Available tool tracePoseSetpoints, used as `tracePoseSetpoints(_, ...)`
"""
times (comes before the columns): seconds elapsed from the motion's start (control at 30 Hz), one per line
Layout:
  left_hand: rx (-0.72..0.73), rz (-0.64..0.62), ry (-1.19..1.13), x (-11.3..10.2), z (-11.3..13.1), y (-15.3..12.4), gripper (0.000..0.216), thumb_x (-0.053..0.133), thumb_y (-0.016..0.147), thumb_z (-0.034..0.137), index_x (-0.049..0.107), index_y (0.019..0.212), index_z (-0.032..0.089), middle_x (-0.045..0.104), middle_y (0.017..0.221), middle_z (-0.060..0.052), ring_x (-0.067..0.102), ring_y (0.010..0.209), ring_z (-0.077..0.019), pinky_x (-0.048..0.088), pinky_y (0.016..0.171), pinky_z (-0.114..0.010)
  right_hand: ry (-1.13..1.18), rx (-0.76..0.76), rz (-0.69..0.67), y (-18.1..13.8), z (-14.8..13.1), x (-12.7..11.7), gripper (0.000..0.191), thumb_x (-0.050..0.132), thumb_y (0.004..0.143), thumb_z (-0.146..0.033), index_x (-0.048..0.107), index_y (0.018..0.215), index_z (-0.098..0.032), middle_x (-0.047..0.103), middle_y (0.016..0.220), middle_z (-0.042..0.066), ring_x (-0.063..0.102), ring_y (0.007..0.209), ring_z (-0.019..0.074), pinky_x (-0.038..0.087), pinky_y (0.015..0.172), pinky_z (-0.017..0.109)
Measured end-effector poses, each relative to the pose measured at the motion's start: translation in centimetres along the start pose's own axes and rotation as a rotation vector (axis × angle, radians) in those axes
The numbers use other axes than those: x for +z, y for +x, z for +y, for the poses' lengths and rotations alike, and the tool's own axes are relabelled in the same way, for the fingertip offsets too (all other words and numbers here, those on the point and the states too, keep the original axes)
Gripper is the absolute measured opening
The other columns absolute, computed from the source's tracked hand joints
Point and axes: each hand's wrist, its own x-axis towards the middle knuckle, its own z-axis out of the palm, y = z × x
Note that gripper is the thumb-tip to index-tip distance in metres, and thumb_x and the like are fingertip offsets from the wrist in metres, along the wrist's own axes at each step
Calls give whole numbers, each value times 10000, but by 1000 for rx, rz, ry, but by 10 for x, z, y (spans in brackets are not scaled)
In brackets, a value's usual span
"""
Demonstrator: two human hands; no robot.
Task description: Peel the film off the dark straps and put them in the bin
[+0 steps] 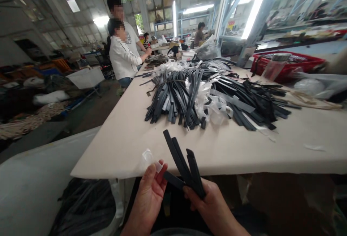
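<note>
Factory hall with strip lights overhead, and a long pale surface [127, 138] running away from the camera. Both hands sit just below its near edge, towards the near left corner.

The right hand [214, 203] has its grip closed on a few black strips [180, 158], pinched at their lower ends so that they fan upward over the edge. The left hand [149, 196] has its grip closed too: thumb and fingertips pinch a scrap of clear film [148, 155], and they touch the end of one strip that sticks out sideways from the bundle.

As I judge it, the work goes best with the right hand clamping the bundle low and firm, so the strips do not slide over each other, while the left handles one strip at a time at its free end. The film is thin and limp, so a pinch close to the strip should serve better than a pull from its far tip.

A large pile of the same strips [173, 98], mixed with white film scraps [203, 98], lies at the middle of the surface. A red basket [303, 62] and a clear jar [273, 66] stand near the right edge. Two co-workers [123, 57] stand at the left edge, further along.

No brand, label or writing can be read; a yellow and red sign [231, 24] far back is too small to tell.
</note>
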Motion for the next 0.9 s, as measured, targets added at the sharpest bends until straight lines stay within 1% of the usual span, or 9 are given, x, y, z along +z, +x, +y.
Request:
tracePoseSetpoints(0.1, -2, -38, -9, -9, -7, 0, 163, 578, 878, 73, 697, 783, 133, 760, 883, -96, 731, 823, -188, 615, 737, -299, -90, -26, 9, 4, -2, 3, 185, 537, 889, -342, 604, 792, -199, 620, 641, -21, 581, 483, 133, 425, 478, 227)
tracePoseSetpoints(0.2, -22, -104, 15, -17, -15, -1, 38, 734, 776, 113, 710, 788, 140, 763, 890, -92, 726, 840, -199, 609, 766, -308, -152, -49, 2, 9, -9, 7, 198, 533, 897, -357, 632, 834, -197, 629, 652, -10, 587, 507, 145, 439, 501, 239)
tracePoseSetpoints(0.37, -25, -215, 109, -32, -16, -5, 250, 865, 651, 254, 727, 830, 149, 758, 878, -65, 710, 797, -173, 595, 742, -264, -39, -61, -97, 19, -24, 25, 266, 519, 919, -411, 676, 955, -199, 666, 724, 6, 588, 541, 142, 460, 520, 233)
tracePoseSetpoints(0.43, 33, -173, 103, -41, 0, -4, 275, 893, 602, 261, 722, 784, 146, 751, 821, -51, 704, 760, -162, 592, 715, -251, -2, -53, -190, 20, -28, 31, 281, 516, 918, -416, 680, 910, -189, 670, 726, 10, 600, 575, 145, 464, 536, 227)
tracePoseSetpoints(0.6, 340, 108, -81, -81, 60, -4, 412, 964, 398, 223, 703, 713, 170, 740, 730, -6, 695, 690, -150, 592, 644, -239, -110, 33, -508, 17, -33, 42, 255, 500, 897, -321, 670, 785, -167, 684, 666, 18, 631, 582, 147, 441, 528, 210)
tracePoseSetpoints(0.67, 410, 178, -114, -98, 68, -13, 417, 965, 386, 233, 694, 696, 171, 738, 723, -1, 690, 674, -145, 587, 627, -236, -207, 22, -576, 20, -40, 56, 247, 485, 889, -286, 657, 751, -174, 684, 641, 12, 631, 554, 139, 421, 505, 201)
tracePoseSetpoints(0.73, 411, 180, -99, -109, 64, -25, 369, 952, 442, 253, 688, 683, 165, 730, 722, -1, 684, 681, -141, 582, 646, -238, -288, -39, -592, 27, -50, 78, 242, 479, 889, -282, 646, 743, -185, 682, 621, 4, 632, 535, 137, 411, 494, 201)
tracePoseSetpoints(0.8, 377, 122, -55, -115, 57, -35, 310, 924, 527, 278, 694, 694, 154, 724, 724, -14, 679, 690, -145, 576, 659, -248, -300, -122, -604, 33, -61, 104, 238, 480, 894, -300, 642, 757, -194, 693, 637, 4, 643, 545, 144, 428, 513, 210)
tracePoseSetpoints(0.9, 449, 83, -32, -124, 69, -41, 258, 892, 596, 288, 714, 725, 152, 732, 755, -29, 674, 716, -143, 566, 683, -241, -267, -216, -662, 40, -71, 134, 232, 487, 897, -330, 652, 801, -199, 710, 671, 10, 667, 587, 163, 460, 556, 226)
